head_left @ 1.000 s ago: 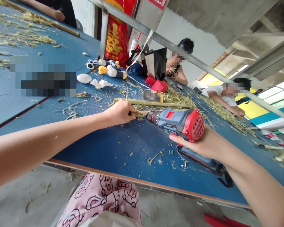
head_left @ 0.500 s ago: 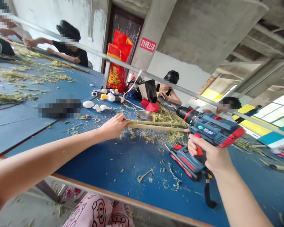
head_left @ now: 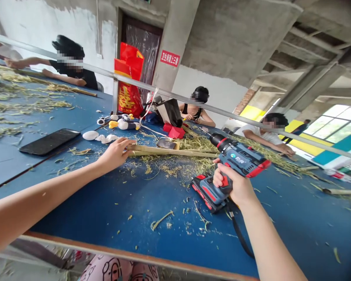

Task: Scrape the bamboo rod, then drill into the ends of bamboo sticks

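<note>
Presently our right hand (head_left: 231,180) is closed around the grip of a cordless drill (head_left: 240,157), with the battery base (head_left: 206,194) just left of the fist. Our left hand (head_left: 115,155), fingers spread, lies at the near end of a bamboo stalk (head_left: 169,153), apparently touching it, though a firm grip is hard to confirm from this view. The stalk runs rightward between the hands, ending just beside the drill's nose, above straw shavings (head_left: 163,168) on a blue table (head_left: 76,187).

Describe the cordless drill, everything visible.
The cordless drill has a grey-blue plastic body with red trim, a black chuck pointing up-left, and a red-and-blue battery at its base. The right hand grips its red handle over the blue table. A black strap dangles below.
</note>
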The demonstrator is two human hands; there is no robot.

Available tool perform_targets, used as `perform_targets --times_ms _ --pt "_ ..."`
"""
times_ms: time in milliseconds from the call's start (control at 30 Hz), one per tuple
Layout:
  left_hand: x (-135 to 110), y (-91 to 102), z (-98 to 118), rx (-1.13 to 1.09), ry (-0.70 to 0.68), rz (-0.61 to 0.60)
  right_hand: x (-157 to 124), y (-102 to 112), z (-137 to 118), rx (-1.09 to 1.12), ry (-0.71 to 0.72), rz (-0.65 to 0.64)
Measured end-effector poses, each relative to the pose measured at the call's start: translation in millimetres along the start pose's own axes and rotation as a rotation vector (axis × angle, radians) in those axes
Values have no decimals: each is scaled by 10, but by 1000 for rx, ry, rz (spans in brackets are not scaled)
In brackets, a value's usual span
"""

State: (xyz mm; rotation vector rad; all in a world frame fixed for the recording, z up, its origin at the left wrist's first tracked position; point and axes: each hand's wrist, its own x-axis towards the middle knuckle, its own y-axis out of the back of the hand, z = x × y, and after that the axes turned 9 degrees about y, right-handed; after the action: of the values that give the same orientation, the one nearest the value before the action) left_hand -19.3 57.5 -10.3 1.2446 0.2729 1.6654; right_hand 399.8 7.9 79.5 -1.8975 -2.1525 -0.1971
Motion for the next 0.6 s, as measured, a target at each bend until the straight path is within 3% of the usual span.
perform_targets --times_ms 333,600 --pt "19 108 -18 38 108 -19 0 -45 -3 10 -15 51" --pt "72 206 -122 121 430 16 -1 -28 -5 5 -24 53"
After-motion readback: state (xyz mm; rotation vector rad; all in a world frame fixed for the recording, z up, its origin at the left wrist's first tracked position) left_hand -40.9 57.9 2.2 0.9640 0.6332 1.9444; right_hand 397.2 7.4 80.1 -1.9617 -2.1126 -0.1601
